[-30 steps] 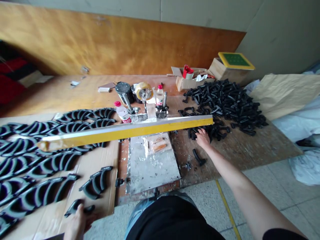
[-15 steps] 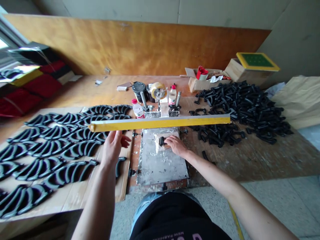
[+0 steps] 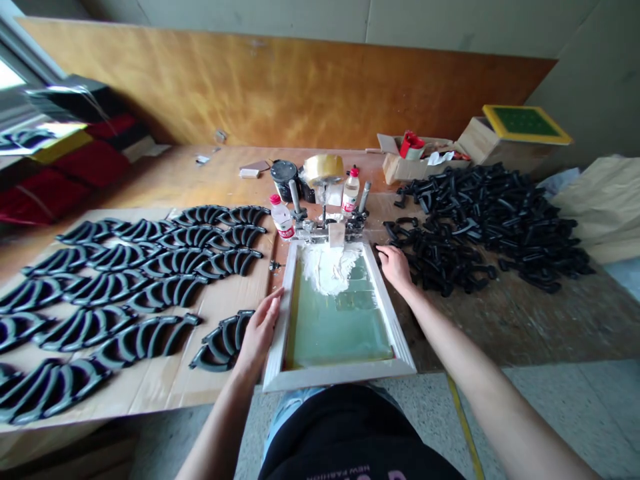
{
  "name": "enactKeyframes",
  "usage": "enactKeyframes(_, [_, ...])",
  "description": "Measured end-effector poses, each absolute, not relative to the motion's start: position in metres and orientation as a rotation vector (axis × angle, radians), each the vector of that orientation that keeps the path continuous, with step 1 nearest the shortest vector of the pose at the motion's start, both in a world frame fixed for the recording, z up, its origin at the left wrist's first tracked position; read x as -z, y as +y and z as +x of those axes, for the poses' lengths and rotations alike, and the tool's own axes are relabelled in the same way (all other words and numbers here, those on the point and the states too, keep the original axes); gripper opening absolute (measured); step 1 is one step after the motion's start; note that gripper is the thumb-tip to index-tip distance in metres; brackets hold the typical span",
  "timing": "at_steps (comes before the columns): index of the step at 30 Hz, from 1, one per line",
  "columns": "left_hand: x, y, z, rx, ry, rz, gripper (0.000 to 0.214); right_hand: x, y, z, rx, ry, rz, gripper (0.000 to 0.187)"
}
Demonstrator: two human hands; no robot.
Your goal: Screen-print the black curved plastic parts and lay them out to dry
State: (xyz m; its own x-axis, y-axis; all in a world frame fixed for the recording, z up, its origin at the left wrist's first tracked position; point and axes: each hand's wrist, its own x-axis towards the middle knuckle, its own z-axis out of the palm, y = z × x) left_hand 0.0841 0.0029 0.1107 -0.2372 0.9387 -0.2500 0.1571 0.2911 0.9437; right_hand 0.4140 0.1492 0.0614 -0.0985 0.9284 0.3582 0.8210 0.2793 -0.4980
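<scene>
A wooden-framed silk screen (image 3: 340, 333) lies flat over the printing bed, its green-tinted mesh facing up. A thick smear of white ink (image 3: 326, 270) sits across the far end of the mesh. My left hand (image 3: 259, 331) rests flat against the screen's near left rail, and my right hand (image 3: 395, 267) lies on its far right rail. Neither hand grips anything. Beside my left hand lie black curved ribbed parts (image 3: 223, 343). The bed beneath the screen is hidden.
Rows of black arched parts (image 3: 145, 340) cover a cardboard sheet at left. A heap of black parts (image 3: 480, 227) lies at right. Hinge clamps (image 3: 325, 232), plastic bottles (image 3: 281, 217), a tape roll (image 3: 324, 169) and a cardboard box (image 3: 410, 167) stand at the far side.
The screen has swung down from its raised position onto the bed, covering the foil-lined plate. Both hands have moved onto its side rails.
</scene>
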Motion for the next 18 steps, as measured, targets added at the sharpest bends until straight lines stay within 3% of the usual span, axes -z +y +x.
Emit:
enactKeyframes(4, [-0.066,-0.001,0.088,-0.997,1.555,0.905,0.089,-0.091,0.182,0.371,-0.116,-2.069,-1.287,0.054])
enactKeyframes(10, [-0.045,0.005,0.083,-0.944,1.599,0.936,0.076,-0.089,0.168,0.318,-0.146,-2.514,-1.340,0.010])
enactKeyframes(14, [-0.050,0.004,0.085,-0.981,1.637,0.948,0.061,-0.083,0.129,0.334,-0.165,-2.691,-0.948,0.017])
enactKeyframes(18, [-0.057,0.003,0.089,-0.977,1.638,0.930,0.061,-0.092,0.126,0.347,-0.357,-2.738,-0.710,0.013])
